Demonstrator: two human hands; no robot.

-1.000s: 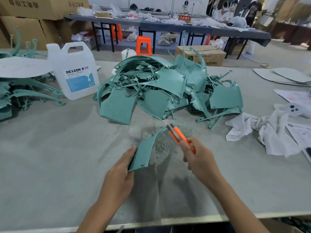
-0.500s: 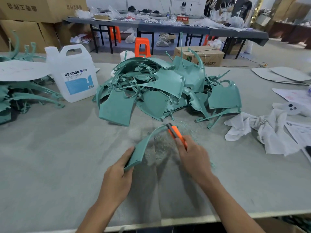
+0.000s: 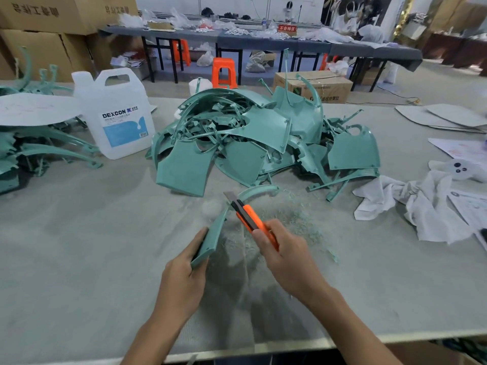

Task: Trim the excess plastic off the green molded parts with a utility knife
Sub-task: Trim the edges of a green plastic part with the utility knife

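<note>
A: Head view: left hand point(image 3: 181, 280) grips the near end of a curved green part point(image 3: 210, 238), near-middle of the table point(image 3: 79, 259), just in front of the pile of green parts point(image 3: 250, 138).

B: Right hand point(image 3: 287, 256) is wrapped round the orange utility knife point(image 3: 250, 217), blade at the strip's edge.

A: Looks light, thin and springy. Best held low, clear of the blade.

B: Long axis runs near to far, with the far tip hooking right.

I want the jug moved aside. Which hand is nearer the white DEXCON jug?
Left. The left hand, gripping the green part, is toward the camera and right of the jug; the right hand, holding the utility knife, lies farther right.
</note>
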